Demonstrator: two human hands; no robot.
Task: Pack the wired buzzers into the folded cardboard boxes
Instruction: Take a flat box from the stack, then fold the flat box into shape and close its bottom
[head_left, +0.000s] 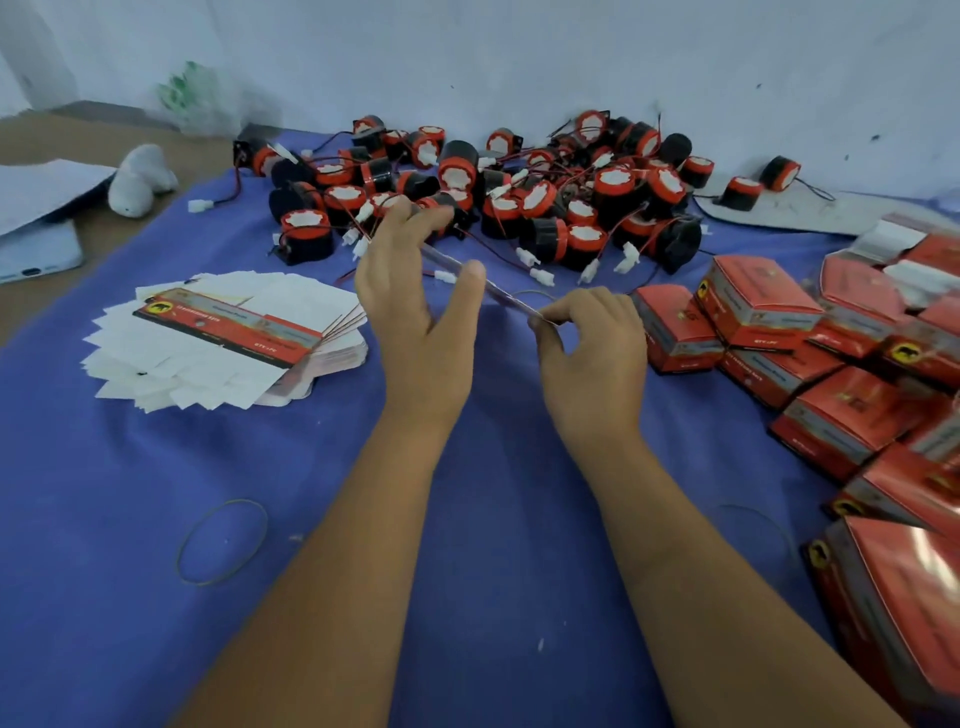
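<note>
**Both hands on one flat box blank, edge-on over the cloth**

Landmark: buzzer pile (498, 192), black-and-red units with red/black leads and white plugs, heaped against the wall on the blue cloth (130, 571).

- Flat box blank (493, 288): held in the air just in front of the pile, seen nearly edge-on, slanting from upper left down to lower right.
- Left hand (415, 301): forearm reaching in from below, palm turned inward. Fingers straight and together along the far end of the blank, thumb spread wide and pressing its near edge.
- Right hand (592, 343): lower and to the right of the left. Thumb and index pinch the blank's near end; other fingers curled loosely under.
- Stack of flat blanks (228, 338): in front-left of the pile, fanned, printed side up on top.
- Folded boxes (831, 364): red, heaped right of the pile and running toward the camera.
- Rubber band (223, 540): well in front of the pile, near left, lying loose on the cloth.
</note>
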